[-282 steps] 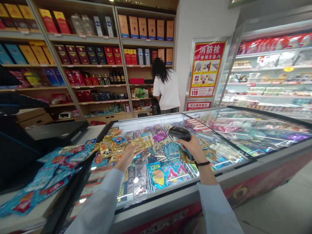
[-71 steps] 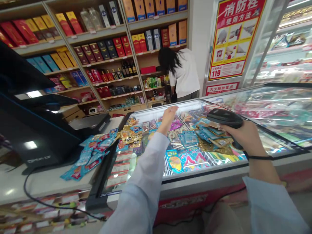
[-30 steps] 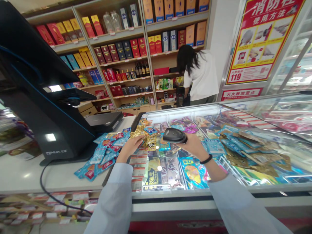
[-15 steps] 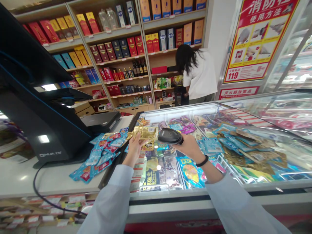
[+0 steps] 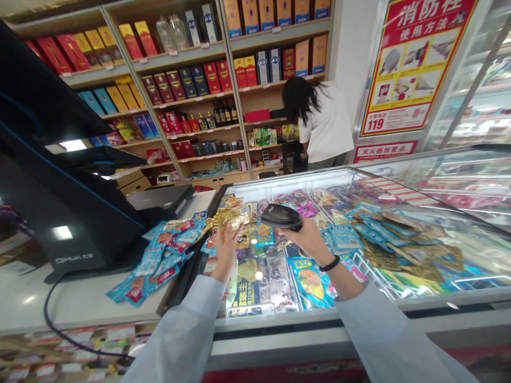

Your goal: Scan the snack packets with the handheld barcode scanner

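The left hand (image 5: 225,250) reaches up with fingers and thumb spread at the near side of a shiny, crinkled gold packet (image 5: 233,214); whether it grips it, I cannot tell. Half a second ago the fingers were curled closer round the packet. The packet is near the far left corner of the freezer's glass top (image 5: 255,314). The right hand (image 5: 306,238) grips a black scanner (image 5: 281,216), its head just beside the packet. Farther off, a person (image 5: 325,125) bends by the shelves (image 5: 239,101).
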Demonstrator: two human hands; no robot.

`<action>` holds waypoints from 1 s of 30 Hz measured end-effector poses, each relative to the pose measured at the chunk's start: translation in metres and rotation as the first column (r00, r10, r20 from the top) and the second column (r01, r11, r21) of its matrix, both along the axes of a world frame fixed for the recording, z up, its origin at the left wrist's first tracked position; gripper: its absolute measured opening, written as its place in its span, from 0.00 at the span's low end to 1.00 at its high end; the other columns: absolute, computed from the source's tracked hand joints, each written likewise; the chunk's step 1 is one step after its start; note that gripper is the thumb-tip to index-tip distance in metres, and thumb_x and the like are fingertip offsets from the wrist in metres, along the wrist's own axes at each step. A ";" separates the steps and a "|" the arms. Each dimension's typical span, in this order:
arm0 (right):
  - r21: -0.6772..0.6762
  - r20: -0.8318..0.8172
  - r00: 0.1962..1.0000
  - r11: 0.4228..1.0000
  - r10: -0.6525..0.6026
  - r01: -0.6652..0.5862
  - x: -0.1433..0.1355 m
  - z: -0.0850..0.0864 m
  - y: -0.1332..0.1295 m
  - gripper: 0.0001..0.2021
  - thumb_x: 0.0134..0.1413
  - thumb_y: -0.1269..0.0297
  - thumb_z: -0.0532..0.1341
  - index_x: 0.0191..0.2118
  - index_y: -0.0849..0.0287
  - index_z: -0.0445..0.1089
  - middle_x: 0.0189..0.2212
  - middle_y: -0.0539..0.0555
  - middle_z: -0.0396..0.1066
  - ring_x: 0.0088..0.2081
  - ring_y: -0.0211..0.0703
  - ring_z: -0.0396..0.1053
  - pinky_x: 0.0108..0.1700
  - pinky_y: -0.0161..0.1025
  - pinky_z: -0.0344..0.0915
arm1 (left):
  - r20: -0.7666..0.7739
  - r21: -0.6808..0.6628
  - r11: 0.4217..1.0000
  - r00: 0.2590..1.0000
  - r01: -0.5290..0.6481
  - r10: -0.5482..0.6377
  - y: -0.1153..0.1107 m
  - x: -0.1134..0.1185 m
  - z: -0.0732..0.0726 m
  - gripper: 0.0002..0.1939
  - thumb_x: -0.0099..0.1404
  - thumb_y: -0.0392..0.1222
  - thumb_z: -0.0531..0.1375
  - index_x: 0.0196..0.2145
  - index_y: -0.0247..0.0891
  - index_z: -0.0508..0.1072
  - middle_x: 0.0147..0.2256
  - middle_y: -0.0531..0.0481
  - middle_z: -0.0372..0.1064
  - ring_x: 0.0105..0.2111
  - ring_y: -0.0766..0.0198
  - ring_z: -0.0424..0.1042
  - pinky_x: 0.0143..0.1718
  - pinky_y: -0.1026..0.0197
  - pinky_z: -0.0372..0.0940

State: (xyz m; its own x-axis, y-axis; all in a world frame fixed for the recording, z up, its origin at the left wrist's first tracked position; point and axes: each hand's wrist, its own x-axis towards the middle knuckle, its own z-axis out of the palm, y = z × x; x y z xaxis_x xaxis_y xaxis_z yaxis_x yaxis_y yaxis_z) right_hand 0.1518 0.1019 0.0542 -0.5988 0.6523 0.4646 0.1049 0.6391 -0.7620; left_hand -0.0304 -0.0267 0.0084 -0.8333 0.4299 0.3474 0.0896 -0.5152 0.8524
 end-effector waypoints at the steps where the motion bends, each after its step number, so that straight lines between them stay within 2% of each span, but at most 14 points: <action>1: -0.007 -0.007 1.000 1.000 -0.001 0.001 0.000 0.000 0.000 0.14 0.43 0.59 0.65 0.37 0.59 0.77 0.27 0.53 0.77 0.34 0.51 0.74 0.32 0.39 0.67 | 0.004 -0.009 1.000 1.000 -0.008 0.008 0.000 -0.001 -0.001 0.22 0.61 0.52 0.59 0.52 0.48 0.66 0.52 0.49 0.68 0.49 0.55 0.72 0.53 0.51 0.66; 6: -0.009 -0.007 1.000 1.000 -0.009 0.008 0.000 -0.001 0.001 0.14 0.43 0.59 0.65 0.37 0.60 0.77 0.27 0.53 0.77 0.34 0.51 0.74 0.33 0.39 0.68 | -0.002 -0.046 0.999 1.000 -0.010 0.010 -0.001 -0.001 -0.001 0.23 0.62 0.52 0.58 0.54 0.52 0.64 0.52 0.51 0.68 0.47 0.56 0.74 0.53 0.51 0.67; 14: -0.021 0.003 0.999 0.999 -0.039 0.039 0.000 -0.003 0.005 0.13 0.43 0.59 0.64 0.36 0.59 0.77 0.31 0.55 0.78 0.37 0.53 0.74 0.37 0.42 0.68 | 0.002 -0.029 1.000 1.000 -0.008 0.008 -0.001 0.003 0.000 0.25 0.63 0.51 0.58 0.57 0.52 0.61 0.53 0.50 0.67 0.48 0.57 0.73 0.54 0.48 0.65; 20: -0.049 -0.008 0.999 0.998 -0.047 0.046 0.000 -0.004 0.007 0.14 0.41 0.59 0.65 0.35 0.60 0.77 0.32 0.56 0.78 0.36 0.53 0.74 0.38 0.42 0.68 | 0.002 -0.038 0.999 1.000 -0.027 0.027 -0.001 0.001 0.000 0.29 0.63 0.52 0.57 0.60 0.52 0.57 0.51 0.49 0.69 0.48 0.58 0.73 0.52 0.50 0.68; 27: -0.062 -0.007 1.000 0.998 -0.024 0.024 -0.001 -0.004 0.006 0.13 0.41 0.60 0.65 0.35 0.61 0.77 0.30 0.55 0.78 0.35 0.52 0.74 0.37 0.41 0.67 | -0.012 -0.027 1.000 1.000 -0.014 0.013 -0.002 0.002 0.004 0.24 0.63 0.52 0.57 0.56 0.52 0.61 0.51 0.51 0.69 0.46 0.57 0.74 0.52 0.52 0.67; 30: -0.060 -0.003 1.000 0.998 -0.017 0.017 -0.001 -0.003 0.004 0.12 0.42 0.61 0.65 0.35 0.61 0.77 0.30 0.55 0.78 0.35 0.51 0.74 0.36 0.39 0.67 | -0.006 -0.037 0.999 0.999 0.035 -0.035 -0.002 -0.001 0.002 0.23 0.61 0.53 0.60 0.52 0.47 0.65 0.46 0.50 0.72 0.43 0.58 0.75 0.50 0.51 0.68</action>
